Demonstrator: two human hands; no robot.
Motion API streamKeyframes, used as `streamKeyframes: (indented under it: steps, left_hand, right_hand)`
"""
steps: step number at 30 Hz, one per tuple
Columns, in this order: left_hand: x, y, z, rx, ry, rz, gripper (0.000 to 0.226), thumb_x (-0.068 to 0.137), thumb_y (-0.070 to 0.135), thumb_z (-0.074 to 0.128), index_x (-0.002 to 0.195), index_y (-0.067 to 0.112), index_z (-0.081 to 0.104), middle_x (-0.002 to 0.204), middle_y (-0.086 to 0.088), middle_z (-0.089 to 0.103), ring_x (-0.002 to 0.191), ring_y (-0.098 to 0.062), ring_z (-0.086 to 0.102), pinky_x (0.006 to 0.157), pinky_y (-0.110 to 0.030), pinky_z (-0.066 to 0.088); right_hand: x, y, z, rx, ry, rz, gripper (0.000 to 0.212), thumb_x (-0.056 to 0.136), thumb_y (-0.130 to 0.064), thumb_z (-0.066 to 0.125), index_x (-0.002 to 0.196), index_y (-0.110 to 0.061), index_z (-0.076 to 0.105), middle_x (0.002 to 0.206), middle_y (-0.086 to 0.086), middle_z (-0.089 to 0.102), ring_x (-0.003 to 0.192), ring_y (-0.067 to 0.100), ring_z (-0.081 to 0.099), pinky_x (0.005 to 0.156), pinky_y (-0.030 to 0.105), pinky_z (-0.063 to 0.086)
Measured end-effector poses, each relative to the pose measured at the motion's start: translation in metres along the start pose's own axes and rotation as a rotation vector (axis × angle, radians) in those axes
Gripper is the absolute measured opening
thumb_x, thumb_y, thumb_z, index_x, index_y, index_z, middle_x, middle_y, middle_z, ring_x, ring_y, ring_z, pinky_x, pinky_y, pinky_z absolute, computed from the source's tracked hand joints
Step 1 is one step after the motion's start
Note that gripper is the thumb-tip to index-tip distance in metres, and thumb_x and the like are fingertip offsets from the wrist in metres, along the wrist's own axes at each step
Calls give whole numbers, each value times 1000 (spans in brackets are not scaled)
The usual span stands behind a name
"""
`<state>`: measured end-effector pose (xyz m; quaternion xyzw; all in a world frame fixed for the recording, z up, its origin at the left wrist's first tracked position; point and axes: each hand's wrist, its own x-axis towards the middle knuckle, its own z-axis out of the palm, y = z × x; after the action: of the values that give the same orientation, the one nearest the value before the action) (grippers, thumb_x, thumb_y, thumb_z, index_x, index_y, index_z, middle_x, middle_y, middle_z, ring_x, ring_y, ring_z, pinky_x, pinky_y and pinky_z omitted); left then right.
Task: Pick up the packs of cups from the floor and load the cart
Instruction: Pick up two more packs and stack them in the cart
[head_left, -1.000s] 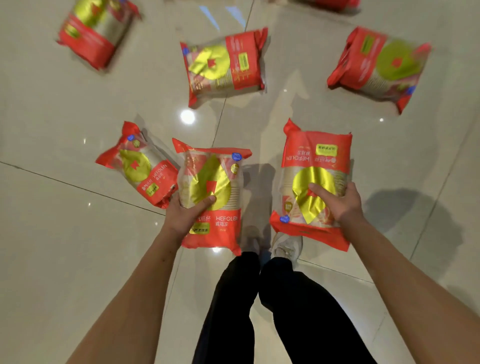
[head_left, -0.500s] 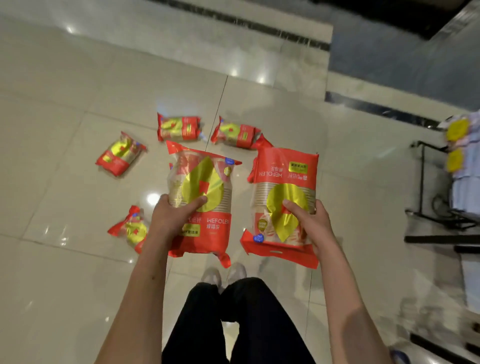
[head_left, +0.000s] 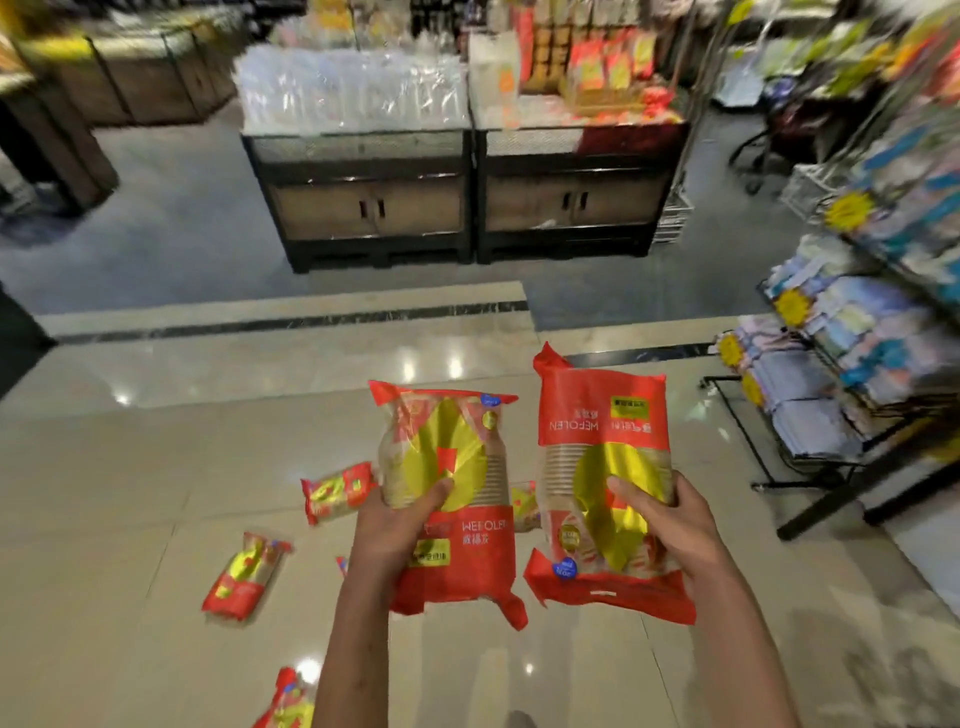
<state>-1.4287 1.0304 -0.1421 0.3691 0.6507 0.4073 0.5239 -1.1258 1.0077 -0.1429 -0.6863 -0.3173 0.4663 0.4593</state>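
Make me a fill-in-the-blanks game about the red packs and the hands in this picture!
1. The left hand and the right hand each hold ____ pack.
2. The big patch on the left pack is colored ____.
3. The other packs, like this loose pack, lie on the ____.
4. The word WEFOLEN on the right pack reads ____ down.

Missing words: one; gold; floor; upside
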Motion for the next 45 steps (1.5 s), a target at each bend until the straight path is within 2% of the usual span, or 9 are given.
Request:
streamKeyframes:
  steps: [3,7,13,18,23,33,36,41,45]
  left_hand:
    - [-4,17,10,68,-118,69,33,80,38,84,103,17,72,89,-5,80,71,-15,77,54,-23,57]
    - [-17,19,26,151,-282,95,45,75,45,86,107,17,72,89,-5,80,73,-19,78,63,-31,61]
    - [-66,-6,65,197,-576,81,29,82,28,83,105,15,72,87,-8,81,74,-28,78,67,-42,64]
    - [-122,-37,123,253,-793,61,45,76,36,87,113,16,71,94,-6,81,82,-26,79,68,-41,63]
    - [-192,-62,188,344,-970,53,53,71,38,91,112,14,68,95,-8,80,80,-24,79,65,-40,64]
    - [-386,-140,335,361,-1159,-38,53,74,41,88,117,18,69,98,-9,80,87,-29,79,78,-50,64]
    - [-449,-158,368,377,-1218,-91,42,80,31,85,115,16,70,97,-9,80,87,-28,79,71,-41,64]
    - [-507,-158,439,423,-1198,-51,47,77,33,88,115,13,70,93,-7,81,82,-25,79,64,-34,62]
    - [-537,-160,504,465,-1190,-46,40,78,45,84,109,25,69,89,-6,81,78,-28,79,65,-52,63]
  right_hand:
    - [-38,3,-16,71,109,-18,41,75,-26,88,110,-22,68,95,-5,78,80,9,76,66,27,57]
    - [-95,21,-44,124,289,37,47,70,-28,91,109,-23,65,97,-2,77,86,17,75,71,32,59]
    - [-195,73,-95,173,575,118,51,64,-31,94,107,-23,67,94,-3,78,84,16,76,76,37,61]
    - [-279,115,-148,213,782,170,59,62,-34,94,113,-25,65,98,-5,75,89,17,73,77,35,57]
    - [-354,159,-211,241,950,222,94,41,-61,94,123,-26,63,108,-3,75,94,21,74,88,45,60]
    - [-495,247,-384,310,1154,268,63,65,-42,91,119,-22,63,103,1,75,88,24,74,82,45,61]
    - [-526,265,-431,311,1178,290,61,66,-41,91,117,-20,64,103,1,74,88,24,73,81,43,60]
    - [-544,285,-503,377,1218,290,56,68,-35,91,114,-17,65,99,3,74,85,24,73,68,34,57]
    - [-529,299,-565,390,1214,281,46,71,-32,90,108,-17,67,96,1,75,81,19,73,61,28,53]
